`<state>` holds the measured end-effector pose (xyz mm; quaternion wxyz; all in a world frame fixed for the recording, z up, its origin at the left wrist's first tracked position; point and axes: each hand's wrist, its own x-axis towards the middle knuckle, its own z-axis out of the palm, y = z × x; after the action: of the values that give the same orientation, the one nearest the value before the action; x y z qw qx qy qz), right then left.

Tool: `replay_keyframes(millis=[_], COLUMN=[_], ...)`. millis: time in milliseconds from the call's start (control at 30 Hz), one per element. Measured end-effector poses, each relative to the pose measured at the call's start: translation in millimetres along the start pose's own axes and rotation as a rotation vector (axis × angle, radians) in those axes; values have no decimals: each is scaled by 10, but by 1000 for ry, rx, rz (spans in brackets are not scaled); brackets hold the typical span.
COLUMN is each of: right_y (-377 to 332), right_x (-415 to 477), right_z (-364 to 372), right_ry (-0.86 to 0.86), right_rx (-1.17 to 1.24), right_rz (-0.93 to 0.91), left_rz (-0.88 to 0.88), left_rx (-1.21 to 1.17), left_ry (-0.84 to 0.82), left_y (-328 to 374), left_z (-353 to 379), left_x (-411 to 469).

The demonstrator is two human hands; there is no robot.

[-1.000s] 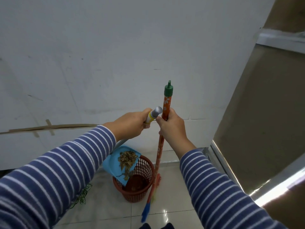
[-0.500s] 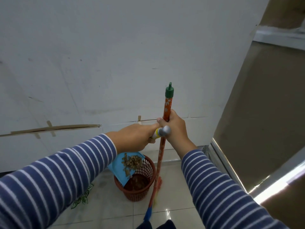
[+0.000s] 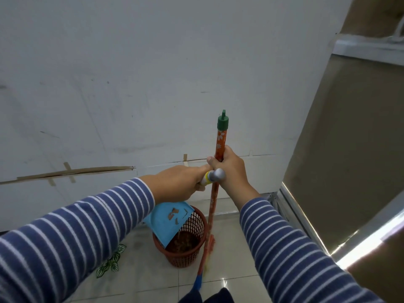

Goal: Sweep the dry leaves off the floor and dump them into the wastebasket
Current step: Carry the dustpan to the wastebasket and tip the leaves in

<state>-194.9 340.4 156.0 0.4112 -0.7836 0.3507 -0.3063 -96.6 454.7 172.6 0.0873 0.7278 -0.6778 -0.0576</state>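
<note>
My left hand (image 3: 177, 184) grips the grey and yellow handle end (image 3: 213, 176) of a blue dustpan (image 3: 169, 221). The pan is tipped steeply over a red-brown mesh wastebasket (image 3: 185, 256) on the floor. Only a few dry leaf bits (image 3: 173, 214) cling to the pan; brown leaves (image 3: 182, 241) lie inside the basket. My right hand (image 3: 229, 171) holds the orange flowered broom stick (image 3: 220, 141) upright just right of the basket. The stick has a green cap (image 3: 223, 122), and its lower end turns blue (image 3: 197, 283) near the floor.
A white wall (image 3: 153, 73) stands right behind the basket, with tape strips along a seam. A green leaf-patterned object (image 3: 109, 263) lies on the tiled floor left of the basket. A metal-framed tan panel (image 3: 349, 160) rises at the right.
The dustpan tilted steeper as my left hand lowered and moved right toward the broom stick. The leaf pile slid off the pan into the basket. My right hand kept the broom upright.
</note>
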Motion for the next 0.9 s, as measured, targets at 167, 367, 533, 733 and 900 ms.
replay_keyframes(millis=[167, 367, 533, 733, 900], right_y=[-11, -16, -41, -47, -41], right_x=[-8, 3, -19, -27, 6], right_z=[16, 33, 15, 18, 34], right_ry=[0, -3, -11, -12, -4], right_rx=[-26, -18, -10, 5, -15], right_rz=[-10, 6, 10, 17, 16], left_rz=[25, 44, 29, 19, 14], left_rx=[-20, -18, -17, -35, -28], left_ry=[-32, -29, -44, -33, -46], left_y=[16, -19, -69, -144, -143], left_z=[7, -9, -38, -66, -30], left_x=[-64, -46, -47, -55, -55])
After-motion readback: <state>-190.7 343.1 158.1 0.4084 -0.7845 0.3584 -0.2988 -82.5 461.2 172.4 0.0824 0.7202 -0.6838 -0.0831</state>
